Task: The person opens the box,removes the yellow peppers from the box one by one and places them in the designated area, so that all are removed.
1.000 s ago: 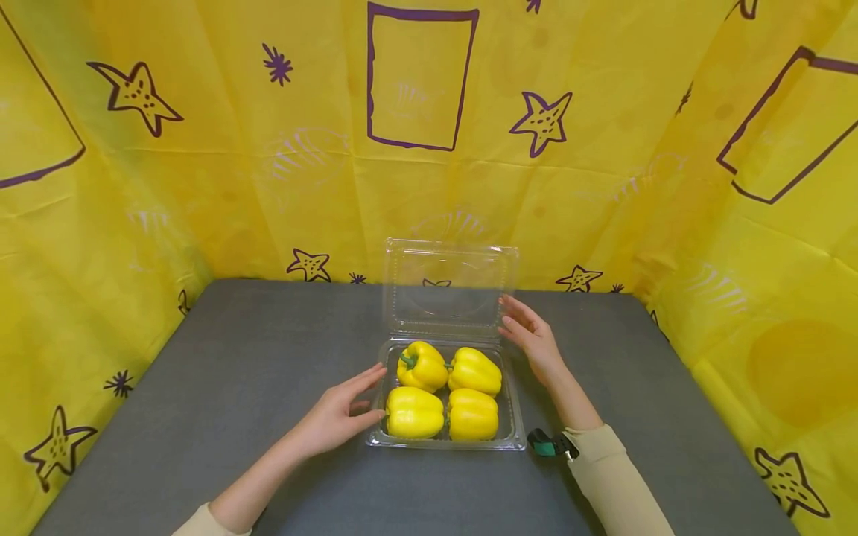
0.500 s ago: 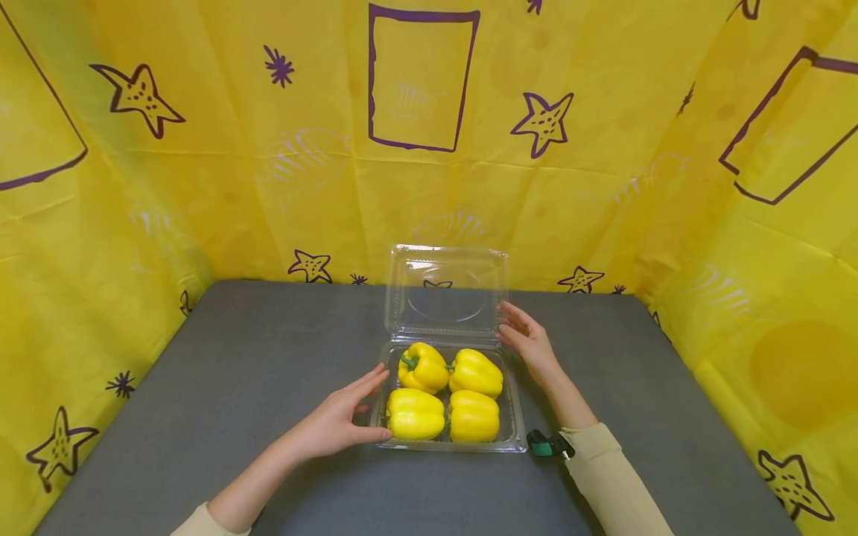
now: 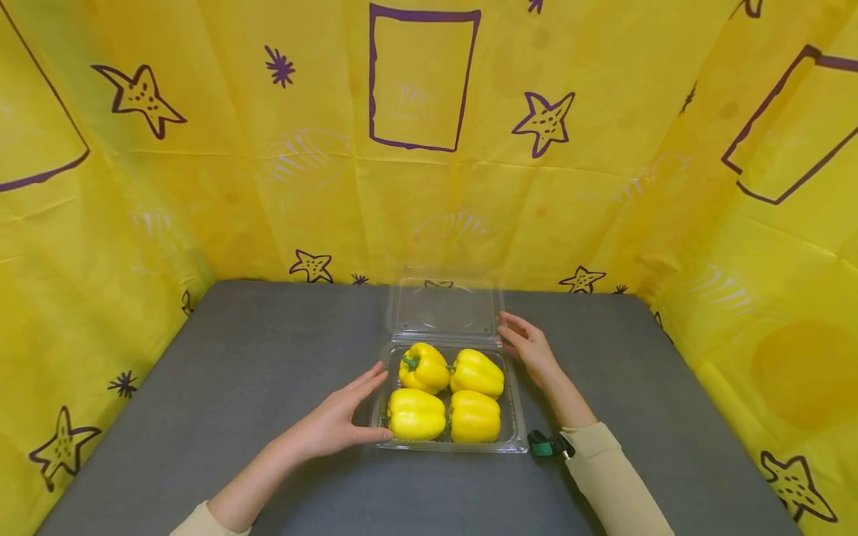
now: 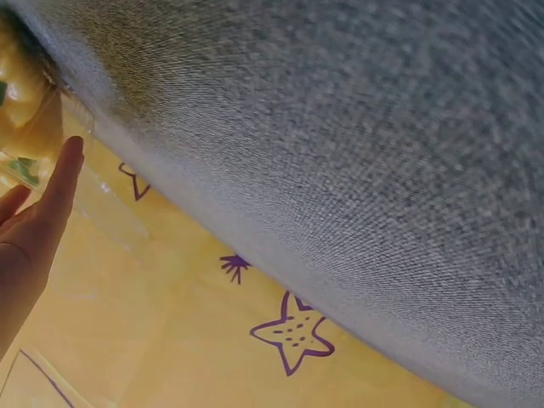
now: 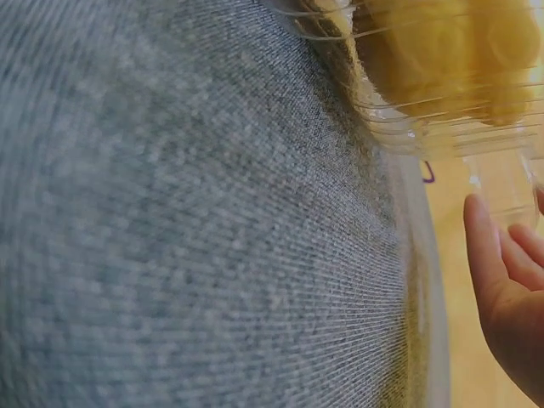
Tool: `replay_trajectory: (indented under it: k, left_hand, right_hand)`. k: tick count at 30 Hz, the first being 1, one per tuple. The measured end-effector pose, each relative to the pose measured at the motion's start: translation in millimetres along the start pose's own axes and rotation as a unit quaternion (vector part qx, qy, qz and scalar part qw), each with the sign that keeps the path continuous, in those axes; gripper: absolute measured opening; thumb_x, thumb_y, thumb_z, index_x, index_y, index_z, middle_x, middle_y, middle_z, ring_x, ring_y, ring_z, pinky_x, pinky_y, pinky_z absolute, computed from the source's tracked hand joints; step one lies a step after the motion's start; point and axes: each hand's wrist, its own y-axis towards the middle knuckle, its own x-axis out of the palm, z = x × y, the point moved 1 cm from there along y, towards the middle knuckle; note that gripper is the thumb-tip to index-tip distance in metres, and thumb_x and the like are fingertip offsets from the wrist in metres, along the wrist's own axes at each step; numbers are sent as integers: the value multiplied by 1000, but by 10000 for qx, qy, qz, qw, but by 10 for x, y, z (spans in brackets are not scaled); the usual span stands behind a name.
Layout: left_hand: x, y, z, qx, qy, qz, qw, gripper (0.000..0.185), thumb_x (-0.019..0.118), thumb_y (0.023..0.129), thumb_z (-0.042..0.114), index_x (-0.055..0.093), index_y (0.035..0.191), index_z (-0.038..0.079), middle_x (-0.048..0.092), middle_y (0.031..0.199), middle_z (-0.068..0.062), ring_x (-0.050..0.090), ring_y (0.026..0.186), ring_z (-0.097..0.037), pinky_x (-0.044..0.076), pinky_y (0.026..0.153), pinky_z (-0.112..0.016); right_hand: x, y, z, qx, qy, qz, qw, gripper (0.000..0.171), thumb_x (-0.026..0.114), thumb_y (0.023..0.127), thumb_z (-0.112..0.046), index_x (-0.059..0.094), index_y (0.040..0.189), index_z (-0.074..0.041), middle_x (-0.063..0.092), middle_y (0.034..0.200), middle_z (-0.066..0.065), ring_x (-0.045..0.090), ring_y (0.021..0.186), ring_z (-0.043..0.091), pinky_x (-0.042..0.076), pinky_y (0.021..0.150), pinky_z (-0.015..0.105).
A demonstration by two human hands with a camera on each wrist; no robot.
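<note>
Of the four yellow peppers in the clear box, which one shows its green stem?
The far-left pepper, in the back row nearest the open lid. Its green stem points left; the other three show only yellow skin.

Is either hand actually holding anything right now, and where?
Neither grips anything. The left hand rests with straight fingers against the clear clamshell box at its left wall; the right hand touches the open lid at its right edge.

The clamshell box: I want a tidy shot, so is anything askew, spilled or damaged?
Nothing stands out. The clear clamshell box sits flat, lid open, with four yellow peppers in neat pairs. Left hand and right hand flank it.
</note>
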Motion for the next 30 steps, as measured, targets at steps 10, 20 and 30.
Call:
replay_trajectory:
  k: [10,20,30]
  left_hand:
    - [-9,-10,-14,-42,303,-136,9994,93,68,73,57,30,145,11,18,152,-2,25,135,-24,29,103,-49]
    - [-27,-14,-14,-287,675,-314,9968,94,62,73,64,26,146,18,15,153,6,27,134,-24,31,100,-52]
    - [-32,-13,-23,-322,793,-401,9955,94,60,73,66,26,147,18,14,153,4,27,134,-25,31,100,-52]
  right_hand:
    - [-12,-2,66,278,106,-73,9995,49,55,93,-19,40,136,2,42,137,18,46,119,30,49,83,29]
    - [-30,-29,85,382,129,-168,9990,51,56,93,-21,41,135,4,43,135,22,48,117,32,48,84,30]
    - [-73,-97,45,296,7,-23,9996,52,62,89,-23,44,133,0,47,132,20,54,108,21,49,85,30]
